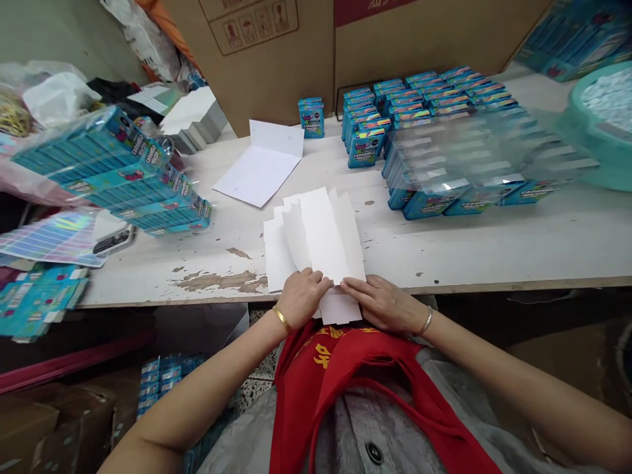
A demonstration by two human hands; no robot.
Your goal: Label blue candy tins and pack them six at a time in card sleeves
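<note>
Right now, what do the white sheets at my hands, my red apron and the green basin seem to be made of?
The white sheets look like matte paper or thin card, from their straight, thin edges. The red apron seems a dull fabric, since it drapes in soft folds. The green basin is probably smooth plastic, judging by its even colour and rounded rim.

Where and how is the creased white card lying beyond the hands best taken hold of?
Probably pinch the white card by its raised far flap, coming from above with the left hand, the nearer one. That flap angles up from the crease, while the near part seems flat on the table, leaving little edge to grasp.
</note>
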